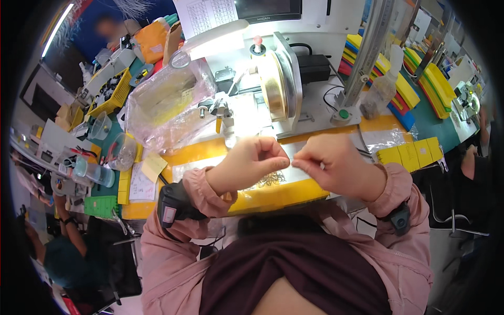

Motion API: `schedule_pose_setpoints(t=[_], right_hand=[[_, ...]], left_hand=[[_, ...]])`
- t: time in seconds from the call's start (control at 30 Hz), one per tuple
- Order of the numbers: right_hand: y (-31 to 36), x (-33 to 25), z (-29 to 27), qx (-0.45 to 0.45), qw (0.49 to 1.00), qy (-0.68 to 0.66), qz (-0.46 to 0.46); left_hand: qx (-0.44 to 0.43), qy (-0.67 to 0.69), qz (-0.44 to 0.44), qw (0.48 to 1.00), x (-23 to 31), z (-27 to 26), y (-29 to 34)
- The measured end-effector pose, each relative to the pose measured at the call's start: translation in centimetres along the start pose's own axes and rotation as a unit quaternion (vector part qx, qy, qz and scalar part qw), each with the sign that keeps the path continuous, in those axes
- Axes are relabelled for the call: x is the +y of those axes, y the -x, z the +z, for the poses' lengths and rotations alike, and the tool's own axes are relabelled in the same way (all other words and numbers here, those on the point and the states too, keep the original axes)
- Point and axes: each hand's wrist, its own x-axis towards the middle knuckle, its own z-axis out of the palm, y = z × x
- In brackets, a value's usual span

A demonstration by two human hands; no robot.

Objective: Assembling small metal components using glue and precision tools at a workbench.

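My left hand (247,164) and my right hand (338,165) meet fingertip to fingertip over the front of the bench. Each is closed in a pinch. Whatever sits between the fingertips is too small to make out. Below them lies a loose pile of thin, wiry metal pieces (272,179), partly hidden by my left hand. Just beyond stands a bench machine (294,79) carrying a gold-coloured reel (273,86). A small metal fixture with an orange-yellow lever (218,125) is lit brightly by a lamp (218,39).
To the left a clear plastic bag lines a box (168,105), near a yellow basket (113,92) and clear tubs (126,149). On the right are a green button (344,114), a squeeze bottle (382,86) and stacked coloured bins (430,84). Other people sit at both sides.
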Motion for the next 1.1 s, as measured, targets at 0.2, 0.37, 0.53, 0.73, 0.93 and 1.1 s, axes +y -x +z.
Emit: schedule_pose_setpoints(t=[0.2, 0.37, 0.53, 0.73, 0.93, 1.1], right_hand=[[-2.3, 4.9, -3.2, 0.127, 0.969, -0.164, 0.138], [-4.1, 10.2, -4.0, 0.149, 0.966, -0.141, 0.159], [-8.1, 11.1, 0.1, 0.033, 0.923, -0.325, 0.205], [-9.3, 9.6, 1.2, 0.072, 0.891, -0.378, 0.240], [-9.2, 9.7, 1.3, 0.062, 0.920, -0.326, 0.210], [-9.2, 9.3, 1.4, 0.062, 0.918, -0.339, 0.198]], left_hand=[[0.216, -0.136, 0.130, 0.958, 1.6, -3.9, 1.2], [0.332, -0.258, 0.261, 0.869, 1.6, -7.5, 3.2], [0.354, -0.536, 0.305, 0.703, 3.7, -6.2, 1.3], [0.330, -0.568, 0.322, 0.682, 2.9, -6.3, -1.7], [0.329, -0.650, 0.300, 0.616, 2.3, -5.3, -3.6], [0.301, -0.586, 0.272, 0.701, 1.6, -5.8, -4.1]])
